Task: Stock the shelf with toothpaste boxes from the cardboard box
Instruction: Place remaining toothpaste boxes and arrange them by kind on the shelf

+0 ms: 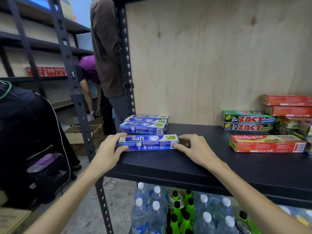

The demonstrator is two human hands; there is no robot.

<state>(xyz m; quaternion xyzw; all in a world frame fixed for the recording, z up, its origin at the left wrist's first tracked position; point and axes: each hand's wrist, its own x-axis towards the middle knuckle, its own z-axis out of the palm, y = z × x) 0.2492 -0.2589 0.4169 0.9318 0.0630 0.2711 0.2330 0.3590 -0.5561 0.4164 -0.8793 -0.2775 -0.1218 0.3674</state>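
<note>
Both my bare forearms reach forward and upward from the lower edge of the view, converging slightly. My left hand (110,146) curls its fingers and thumb round the left end of the toothpaste box (148,142). My right hand (190,146) pinches the right end, palm down, wrist nearly straight.

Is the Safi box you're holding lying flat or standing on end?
Flat. The Safi box lies lengthwise on the shelf, the left hand and right hand gripping its ends.
</note>
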